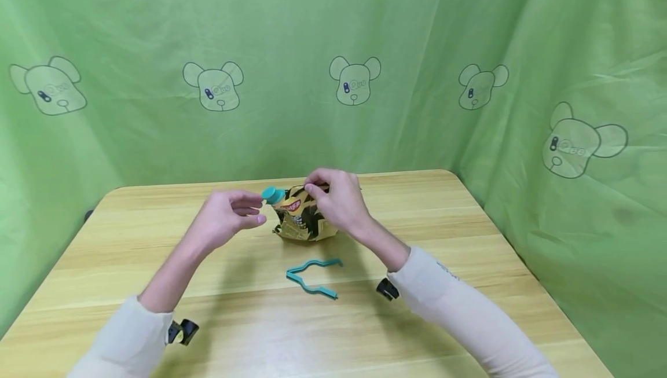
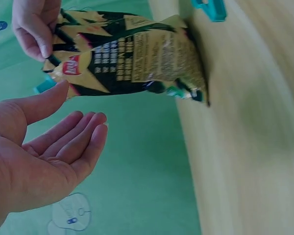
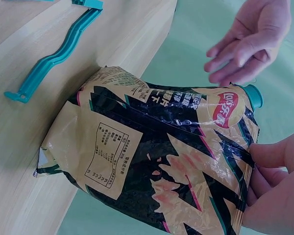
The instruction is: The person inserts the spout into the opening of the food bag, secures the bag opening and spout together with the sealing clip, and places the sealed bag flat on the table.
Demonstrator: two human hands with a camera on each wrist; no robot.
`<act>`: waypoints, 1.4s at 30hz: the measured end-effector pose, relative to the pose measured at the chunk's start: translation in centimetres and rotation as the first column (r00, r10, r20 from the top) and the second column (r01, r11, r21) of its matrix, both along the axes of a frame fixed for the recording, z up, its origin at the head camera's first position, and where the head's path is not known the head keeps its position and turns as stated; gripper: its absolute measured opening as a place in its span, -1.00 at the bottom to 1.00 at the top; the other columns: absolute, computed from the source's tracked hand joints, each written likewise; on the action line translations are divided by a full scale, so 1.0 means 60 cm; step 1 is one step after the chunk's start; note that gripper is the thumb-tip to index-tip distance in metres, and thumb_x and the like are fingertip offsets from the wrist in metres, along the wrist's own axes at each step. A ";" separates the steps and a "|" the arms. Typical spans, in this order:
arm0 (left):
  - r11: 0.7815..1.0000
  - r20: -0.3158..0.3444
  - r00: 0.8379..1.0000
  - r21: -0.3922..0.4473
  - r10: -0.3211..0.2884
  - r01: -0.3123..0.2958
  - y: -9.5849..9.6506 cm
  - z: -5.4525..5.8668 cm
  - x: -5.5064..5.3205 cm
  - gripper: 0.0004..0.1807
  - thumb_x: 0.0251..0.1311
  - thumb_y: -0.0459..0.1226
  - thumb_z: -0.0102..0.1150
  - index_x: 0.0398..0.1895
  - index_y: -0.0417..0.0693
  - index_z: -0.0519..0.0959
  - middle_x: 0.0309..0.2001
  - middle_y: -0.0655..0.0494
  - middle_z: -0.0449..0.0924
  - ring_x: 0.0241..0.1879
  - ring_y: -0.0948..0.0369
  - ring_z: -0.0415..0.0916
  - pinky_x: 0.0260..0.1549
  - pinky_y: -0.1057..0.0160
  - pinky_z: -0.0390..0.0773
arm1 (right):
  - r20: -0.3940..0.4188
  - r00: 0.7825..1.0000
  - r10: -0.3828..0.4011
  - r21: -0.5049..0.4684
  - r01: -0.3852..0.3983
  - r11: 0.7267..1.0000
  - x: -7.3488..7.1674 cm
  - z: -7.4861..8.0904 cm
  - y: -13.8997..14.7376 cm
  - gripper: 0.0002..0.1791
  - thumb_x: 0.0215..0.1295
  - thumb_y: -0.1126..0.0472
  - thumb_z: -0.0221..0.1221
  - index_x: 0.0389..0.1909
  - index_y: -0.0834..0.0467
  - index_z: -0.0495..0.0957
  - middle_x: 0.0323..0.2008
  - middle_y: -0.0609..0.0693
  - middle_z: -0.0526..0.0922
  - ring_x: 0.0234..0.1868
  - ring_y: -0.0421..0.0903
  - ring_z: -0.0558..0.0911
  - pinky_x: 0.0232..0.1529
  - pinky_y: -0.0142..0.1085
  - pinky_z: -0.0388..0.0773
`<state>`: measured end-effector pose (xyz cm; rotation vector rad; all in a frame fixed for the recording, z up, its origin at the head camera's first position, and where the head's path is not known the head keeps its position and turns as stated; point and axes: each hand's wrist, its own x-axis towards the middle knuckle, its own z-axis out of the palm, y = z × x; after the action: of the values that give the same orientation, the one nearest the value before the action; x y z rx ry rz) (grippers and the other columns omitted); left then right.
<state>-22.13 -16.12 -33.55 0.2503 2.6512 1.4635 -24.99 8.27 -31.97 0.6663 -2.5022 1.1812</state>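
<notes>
A gold and black chip bag (image 1: 299,224) stands on the wooden table with its top edge up. My right hand (image 1: 339,198) pinches that top edge between thumb and fingers, as the right wrist view also shows. From the bag's upper left corner sticks out a teal round cap (image 1: 272,195). Beside the cap is my left hand (image 1: 229,216), palm turned toward the bag, fingers loosely extended and nothing in them. On the table in front of the bag lies a teal hinged bag clip (image 1: 312,290), its two arms spread in a V.
The light wooden table (image 1: 443,239) has rounded far corners close behind the bag. Green curtains (image 1: 292,135) printed with bear heads hang behind it and at the sides. Black camera mounts (image 1: 182,331) sit at both wrists.
</notes>
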 end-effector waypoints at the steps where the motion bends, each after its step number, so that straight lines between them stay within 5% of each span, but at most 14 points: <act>1: 1.000 0.000 1.000 0.006 0.003 -0.003 0.001 -0.006 0.000 -0.48 0.26 -0.23 0.39 0.25 -0.22 0.55 0.16 -0.17 0.65 0.16 -0.02 0.63 0.14 0.04 0.62 | -0.001 1.000 0.000 0.001 0.000 1.000 0.000 0.000 0.000 -0.89 0.40 0.33 0.22 -0.23 0.19 0.73 -0.29 0.02 0.78 -0.34 -0.14 0.71 -0.24 -0.28 0.68; 8: 0.995 0.030 0.999 0.094 0.015 -0.018 0.015 -0.043 0.003 -0.58 0.24 -0.26 0.39 0.14 -0.21 0.61 0.07 -0.14 0.70 0.09 0.02 0.66 0.11 0.09 0.64 | -0.007 1.000 0.002 -0.002 -0.002 1.000 -0.002 0.000 -0.001 -0.89 0.39 0.32 0.22 -0.25 0.18 0.73 -0.29 0.02 0.78 -0.33 -0.14 0.70 -0.24 -0.28 0.66; 23: 0.995 0.112 0.990 0.042 -0.091 0.087 0.075 -0.121 0.011 -0.58 0.09 -0.38 0.46 0.06 -0.22 0.64 -0.07 -0.08 0.74 -0.11 0.16 0.67 0.01 0.11 0.66 | -0.017 1.000 -0.008 0.015 0.008 1.000 -0.002 0.001 0.002 -0.90 0.40 0.31 0.24 -0.23 0.17 0.73 -0.28 0.01 0.79 -0.33 -0.15 0.70 -0.25 -0.31 0.67; 35: 0.985 0.156 0.972 0.014 -0.175 0.175 0.101 -0.152 0.026 -0.69 -0.05 -0.45 0.51 -0.18 -0.17 0.70 -0.20 0.01 0.75 -0.19 0.18 0.65 -0.05 0.14 0.65 | 0.009 1.000 0.000 0.000 0.000 1.000 0.000 0.001 0.001 -0.90 0.39 0.31 0.24 -0.21 0.17 0.73 -0.27 0.00 0.78 -0.30 -0.14 0.70 -0.23 -0.30 0.66; 42: 0.968 0.209 0.948 -0.016 -0.240 0.249 0.107 -0.156 0.024 -0.73 -0.12 -0.51 0.52 -0.29 -0.14 0.74 -0.34 0.05 0.71 -0.31 0.21 0.57 -0.25 0.25 0.58 | 0.011 1.000 -0.013 0.007 0.013 1.000 -0.001 0.000 0.004 -0.89 0.41 0.29 0.23 -0.21 0.16 0.73 -0.27 -0.01 0.79 -0.30 -0.14 0.70 -0.25 -0.29 0.66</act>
<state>-20.70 -9.72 -42.92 0.3866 2.3852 1.2796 -25.04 8.53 -31.98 0.6464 -2.5173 1.1752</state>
